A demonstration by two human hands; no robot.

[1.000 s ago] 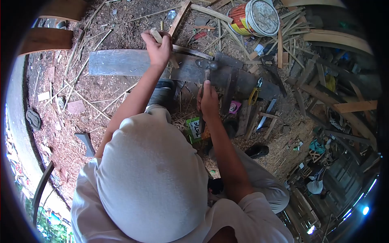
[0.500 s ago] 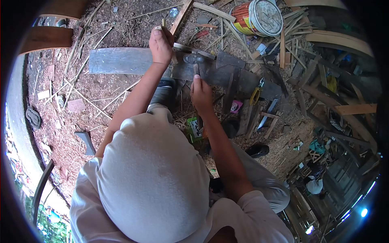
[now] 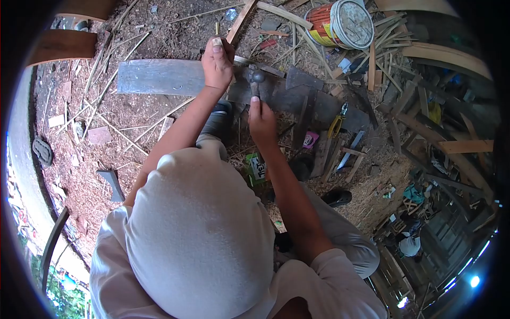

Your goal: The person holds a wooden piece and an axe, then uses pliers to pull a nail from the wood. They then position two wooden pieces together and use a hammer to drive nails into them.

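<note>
Hammer and peg over a dark plank

The right hand (image 3: 262,125) has its grip clenched round the thin handle of a hammer (image 3: 256,77), whose round metal head lies on the flat, worn plank (image 3: 154,77). Just beside it, the left hand (image 3: 217,64) grasps a pale wooden peg (image 3: 217,41). Farther away, a striped round can (image 3: 340,22) lies among splinters.

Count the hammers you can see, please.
1: the hammer is in the right hand, its head over the plank beside the left hand, which grips a stick. Scrap may hide others.
</note>
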